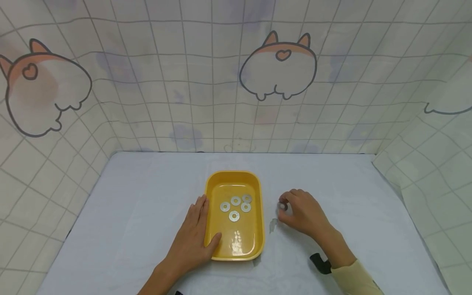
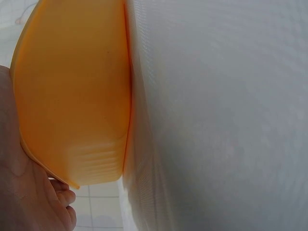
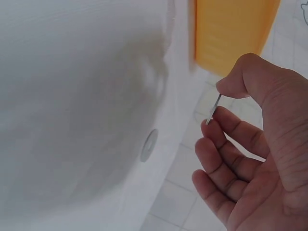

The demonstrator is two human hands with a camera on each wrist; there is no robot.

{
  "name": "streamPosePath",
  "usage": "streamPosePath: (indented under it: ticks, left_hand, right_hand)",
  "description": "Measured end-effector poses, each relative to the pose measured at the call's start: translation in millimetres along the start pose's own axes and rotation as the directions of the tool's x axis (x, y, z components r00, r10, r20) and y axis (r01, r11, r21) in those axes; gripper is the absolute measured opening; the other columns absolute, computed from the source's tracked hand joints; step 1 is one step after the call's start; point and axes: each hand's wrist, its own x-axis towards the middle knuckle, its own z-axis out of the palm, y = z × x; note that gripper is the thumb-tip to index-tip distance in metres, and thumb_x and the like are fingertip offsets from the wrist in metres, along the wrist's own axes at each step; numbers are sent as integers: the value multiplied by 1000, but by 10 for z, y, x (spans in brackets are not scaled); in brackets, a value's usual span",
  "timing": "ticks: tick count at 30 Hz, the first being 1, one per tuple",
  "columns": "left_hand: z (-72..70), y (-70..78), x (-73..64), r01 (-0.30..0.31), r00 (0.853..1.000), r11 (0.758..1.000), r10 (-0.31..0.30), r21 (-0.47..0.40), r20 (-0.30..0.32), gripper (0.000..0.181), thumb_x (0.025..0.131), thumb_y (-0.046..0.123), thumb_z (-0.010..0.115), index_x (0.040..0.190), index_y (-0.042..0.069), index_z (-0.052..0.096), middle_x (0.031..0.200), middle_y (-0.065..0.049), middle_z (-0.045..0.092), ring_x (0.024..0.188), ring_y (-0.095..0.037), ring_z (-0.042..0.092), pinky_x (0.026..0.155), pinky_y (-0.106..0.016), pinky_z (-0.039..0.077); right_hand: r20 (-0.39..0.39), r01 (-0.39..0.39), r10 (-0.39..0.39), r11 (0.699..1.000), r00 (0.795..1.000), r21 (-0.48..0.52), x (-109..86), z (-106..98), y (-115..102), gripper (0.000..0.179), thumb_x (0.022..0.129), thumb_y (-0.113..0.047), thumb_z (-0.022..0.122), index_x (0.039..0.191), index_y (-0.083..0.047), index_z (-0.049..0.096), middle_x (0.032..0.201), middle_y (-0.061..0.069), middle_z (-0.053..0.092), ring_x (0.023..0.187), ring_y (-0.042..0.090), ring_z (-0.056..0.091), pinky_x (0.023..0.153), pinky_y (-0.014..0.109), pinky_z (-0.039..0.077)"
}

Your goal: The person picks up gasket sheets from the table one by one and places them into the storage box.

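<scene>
A yellow tray (image 1: 247, 233) stands on the white-covered table, with several flat metal washers (image 1: 234, 216) lying on its floor. Along the tray's left side rests my left hand (image 1: 192, 239), fingers stretched out against the rim and thumb over the near-left edge. To the right of the tray, my right hand (image 1: 304, 213) pinches a washer (image 3: 214, 109) between thumb and fingertips; it shows edge-on in the right wrist view. Just below those fingertips another washer (image 3: 149, 145) lies flat on the cloth. The left wrist view shows the tray's outer wall (image 2: 77, 96) beside the palm.
A black strap piece (image 1: 320, 263) sits by the right wrist at a pale yellow sleeve (image 1: 355, 278). Grid-patterned curtains (image 1: 221, 90) with cartoon animal drawings enclose the table at the back and sides. A small grey mark (image 1: 273, 225) shows on the cloth right of the tray.
</scene>
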Motion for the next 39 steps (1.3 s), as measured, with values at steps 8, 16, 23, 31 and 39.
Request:
streamPosePath:
  ticks: [8, 16, 23, 31, 39]
  left_hand:
    - [0, 11, -5, 8, 1000, 1000, -8, -4, 7, 97, 97, 42, 67, 166, -6, 20, 176, -18, 20, 165, -33, 24, 133, -17, -12]
    - [7, 3, -2, 14, 1000, 1000, -13, -11, 7, 97, 96, 42, 68, 166, -6, 20, 176, -19, 21, 165, -33, 24, 132, -16, -12]
    - [7, 4, -14, 5, 1000, 1000, -5, 2, -4, 97, 96, 42, 69, 165, -7, 22, 175, -19, 22, 164, -33, 26, 133, -17, -11]
    - [14, 1, -14, -5, 1000, 1000, 5, -1, -16, 97, 96, 42, 68, 165, -6, 21, 175, -20, 23, 163, -34, 26, 133, -17, -10]
    - [16, -1, 12, -16, 999, 1000, 17, 15, -34, 97, 95, 42, 70, 165, -7, 23, 174, -21, 25, 162, -36, 29, 133, -17, -12]
  right_hand:
    - [-15, 40, -40, 999, 999, -27, 48, -72, -69, 20, 83, -22, 81, 100, -12, 76, 87, -3, 69, 82, 16, 58, 83, 37, 58]
    - [-41, 93, -95, 994, 995, -49, 71, -153, -129, 19, 82, -21, 80, 98, -11, 76, 86, -3, 69, 81, 15, 58, 85, 39, 59]
    - [-23, 113, -114, 992, 993, -59, 109, -213, -197, 18, 82, -21, 80, 97, -12, 76, 86, -1, 69, 79, 15, 56, 87, 39, 58]
    - [-14, 132, -132, 990, 991, -47, 175, -255, -281, 18, 82, -21, 80, 97, -13, 76, 87, -2, 70, 81, 15, 57, 89, 39, 59]
    - [1, 144, -144, 989, 990, -33, 213, -257, -386, 18, 82, -22, 81, 98, -14, 76, 89, -4, 70, 83, 15, 58, 90, 37, 59]
